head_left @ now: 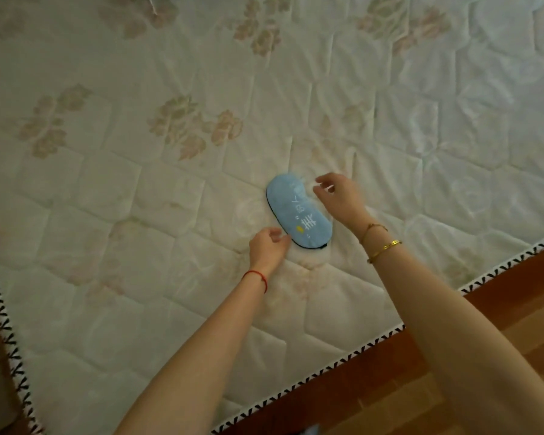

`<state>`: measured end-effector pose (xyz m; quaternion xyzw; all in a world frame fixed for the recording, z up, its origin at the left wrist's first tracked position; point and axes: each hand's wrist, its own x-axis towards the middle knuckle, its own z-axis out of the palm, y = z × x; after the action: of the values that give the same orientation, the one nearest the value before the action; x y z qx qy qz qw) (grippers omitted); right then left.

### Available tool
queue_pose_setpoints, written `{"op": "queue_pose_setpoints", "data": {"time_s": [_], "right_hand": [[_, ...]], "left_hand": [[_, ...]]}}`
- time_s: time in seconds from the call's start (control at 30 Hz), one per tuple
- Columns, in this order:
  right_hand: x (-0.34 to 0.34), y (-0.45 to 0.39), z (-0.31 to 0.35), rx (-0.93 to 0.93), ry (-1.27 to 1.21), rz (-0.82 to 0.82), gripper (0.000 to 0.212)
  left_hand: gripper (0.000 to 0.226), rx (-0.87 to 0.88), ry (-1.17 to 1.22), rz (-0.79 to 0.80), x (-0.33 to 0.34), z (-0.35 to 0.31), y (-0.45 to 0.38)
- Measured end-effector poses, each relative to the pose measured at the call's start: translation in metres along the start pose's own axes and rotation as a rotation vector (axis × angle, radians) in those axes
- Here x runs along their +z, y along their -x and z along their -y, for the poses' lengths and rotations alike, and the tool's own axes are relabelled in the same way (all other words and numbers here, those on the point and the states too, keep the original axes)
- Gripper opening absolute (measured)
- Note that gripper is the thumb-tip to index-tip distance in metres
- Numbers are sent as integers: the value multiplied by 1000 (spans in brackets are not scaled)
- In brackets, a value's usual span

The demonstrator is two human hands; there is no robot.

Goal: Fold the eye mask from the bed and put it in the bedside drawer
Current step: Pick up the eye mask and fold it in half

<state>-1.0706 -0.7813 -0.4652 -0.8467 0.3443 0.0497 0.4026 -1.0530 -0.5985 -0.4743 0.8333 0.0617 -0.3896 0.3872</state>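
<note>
On the bed (170,215), near its front edge, the blue eye mask (297,211) lies flat and unfolded, its printed face up, dark trim peeking out along the lower rim. It sits on the quilted mattress with its long axis running diagonally. The left hand (269,246) is right at the mask's near end, fingers (283,241) loosely curled and just about touching the trim, nothing gripped. The right hand (339,196) hovers by the far end, just beside the mask's notched edge, its fingers (322,182) spread and slightly bent, holding nothing. A red string circles the left wrist; two gold bracelets (382,246) ring the right one. Wooden floor (500,324) shows beyond the mattress's stitched border at lower right.
</note>
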Motion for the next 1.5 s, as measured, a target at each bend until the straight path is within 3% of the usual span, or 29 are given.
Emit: {"op": "queue_pose_setpoints", "data": {"time_s": [0.3,0.53,0.73,1.03,1.13,1.27,1.5], "right_hand": [[19,-38,-2,124,42,142,26],[27,-29,-6,237,55,275,33],[15,-10,-6,322,-227,252,16],[19,54,-2,408,-560,227,20],[22,71,6,307,-474,179,16],[35,98,22,41,-248,45,14],[102,173,17,-375,229,50,11]], "left_hand": [[28,-68,123,-60,19,-4,-20],[20,-73,176,-70,20,-10,-20],[14,-45,167,-85,6,-5,-9],[20,-62,271,-54,-20,16,21],[19,-69,325,-40,-29,27,31],[25,-52,390,-17,-47,46,45],[22,-177,562,-32,-68,104,63]]}}
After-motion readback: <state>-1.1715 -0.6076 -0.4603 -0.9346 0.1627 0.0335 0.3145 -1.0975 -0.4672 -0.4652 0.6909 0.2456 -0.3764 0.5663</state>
